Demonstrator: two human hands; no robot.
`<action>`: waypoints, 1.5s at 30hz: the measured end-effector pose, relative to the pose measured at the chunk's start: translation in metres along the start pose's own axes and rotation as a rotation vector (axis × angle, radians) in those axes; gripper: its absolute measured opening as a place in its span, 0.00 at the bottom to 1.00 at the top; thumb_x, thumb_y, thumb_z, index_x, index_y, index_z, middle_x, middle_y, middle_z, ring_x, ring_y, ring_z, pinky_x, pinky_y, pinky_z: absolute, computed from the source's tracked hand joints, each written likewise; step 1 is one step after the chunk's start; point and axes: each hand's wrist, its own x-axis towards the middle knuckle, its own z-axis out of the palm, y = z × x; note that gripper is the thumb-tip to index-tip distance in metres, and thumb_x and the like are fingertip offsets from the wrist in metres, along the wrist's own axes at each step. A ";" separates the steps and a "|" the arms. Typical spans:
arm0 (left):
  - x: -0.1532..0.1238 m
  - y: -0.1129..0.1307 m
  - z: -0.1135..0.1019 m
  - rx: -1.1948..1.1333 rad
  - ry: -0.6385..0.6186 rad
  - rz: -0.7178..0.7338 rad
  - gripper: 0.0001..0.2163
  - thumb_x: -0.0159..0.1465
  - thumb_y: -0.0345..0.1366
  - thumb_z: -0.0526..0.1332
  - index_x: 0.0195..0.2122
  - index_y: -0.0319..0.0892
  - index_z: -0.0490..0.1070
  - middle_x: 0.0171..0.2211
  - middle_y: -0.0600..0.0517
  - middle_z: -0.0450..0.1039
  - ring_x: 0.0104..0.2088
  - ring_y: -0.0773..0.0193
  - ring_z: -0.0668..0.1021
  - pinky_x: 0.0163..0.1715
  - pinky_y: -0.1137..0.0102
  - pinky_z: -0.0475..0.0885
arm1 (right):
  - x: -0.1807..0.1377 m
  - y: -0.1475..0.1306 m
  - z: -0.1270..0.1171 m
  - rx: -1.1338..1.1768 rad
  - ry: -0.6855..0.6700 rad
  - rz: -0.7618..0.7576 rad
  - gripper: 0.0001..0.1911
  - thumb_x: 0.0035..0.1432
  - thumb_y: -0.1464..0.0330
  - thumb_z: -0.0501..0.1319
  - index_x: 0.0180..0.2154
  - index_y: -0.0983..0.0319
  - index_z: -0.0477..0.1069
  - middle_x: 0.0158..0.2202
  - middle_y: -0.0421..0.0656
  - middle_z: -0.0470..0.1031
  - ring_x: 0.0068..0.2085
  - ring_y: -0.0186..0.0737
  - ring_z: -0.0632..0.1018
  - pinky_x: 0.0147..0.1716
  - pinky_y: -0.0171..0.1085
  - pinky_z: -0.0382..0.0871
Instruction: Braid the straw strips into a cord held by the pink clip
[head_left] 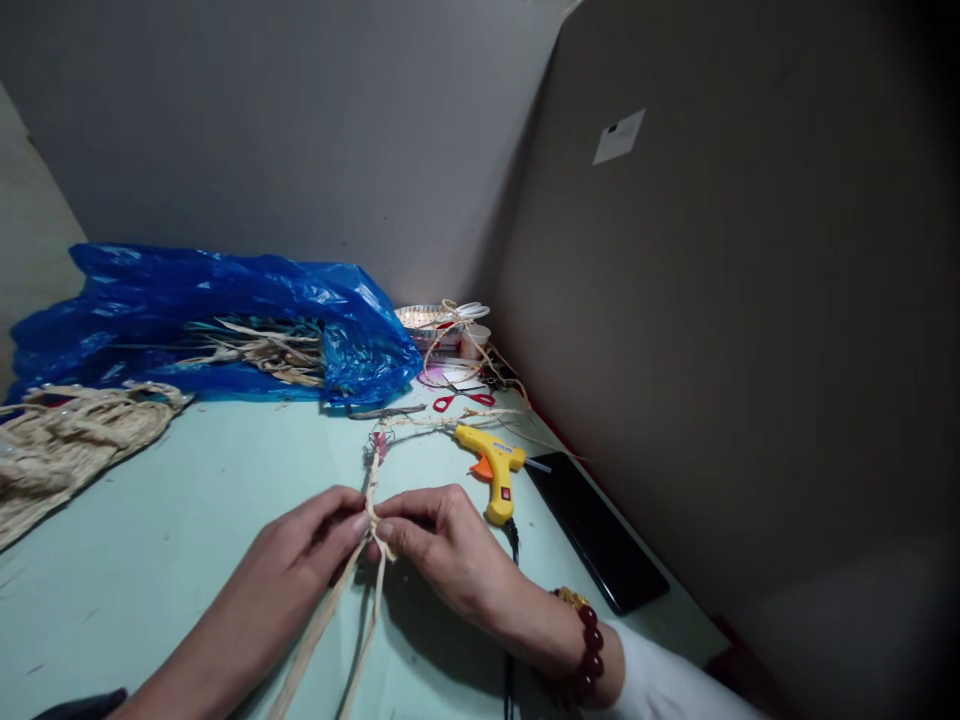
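My left hand [311,545] and my right hand [439,540] meet at the middle of the pale green table [187,520]. Both pinch the same braid of tan raffia strands [373,495], fingertips pressed together around it. The braid runs away from my hands toward a pink bit at its far end [380,443]. Loose strand ends [330,620] trail back toward me between my wrists. My right wrist wears a dark red bead bracelet [589,650].
A yellow glue gun [495,470] lies just right of my hands, its cord running toward me. A black phone [596,530] lies by the grey wall. Red-handled scissors [463,400], a blue plastic bag of raffia [225,320] and a raffia bundle [67,440] lie farther off.
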 end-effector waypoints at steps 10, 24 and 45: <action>0.002 -0.004 0.007 -0.583 -0.237 -0.296 0.16 0.55 0.48 0.67 0.35 0.44 0.64 0.16 0.66 0.54 0.15 0.79 0.44 0.13 0.78 0.38 | -0.002 -0.003 -0.003 -0.251 -0.050 -0.092 0.13 0.62 0.71 0.54 0.36 0.64 0.78 0.27 0.41 0.75 0.31 0.35 0.72 0.31 0.31 0.62; 0.000 -0.009 0.008 0.042 -0.050 -0.131 0.15 0.57 0.47 0.58 0.20 0.43 0.62 0.20 0.58 0.58 0.24 0.66 0.62 0.25 0.71 0.57 | -0.026 -0.022 0.003 -0.918 0.008 -0.215 0.13 0.64 0.67 0.51 0.27 0.62 0.62 0.19 0.37 0.62 0.20 0.31 0.53 0.23 0.36 0.44; 0.002 -0.015 0.005 -0.379 -0.219 -0.221 0.17 0.56 0.52 0.62 0.28 0.42 0.65 0.14 0.65 0.51 0.15 0.75 0.51 0.15 0.76 0.44 | -0.016 -0.023 0.000 -0.528 0.161 -0.135 0.15 0.64 0.60 0.55 0.33 0.64 0.72 0.27 0.41 0.73 0.28 0.33 0.71 0.28 0.32 0.59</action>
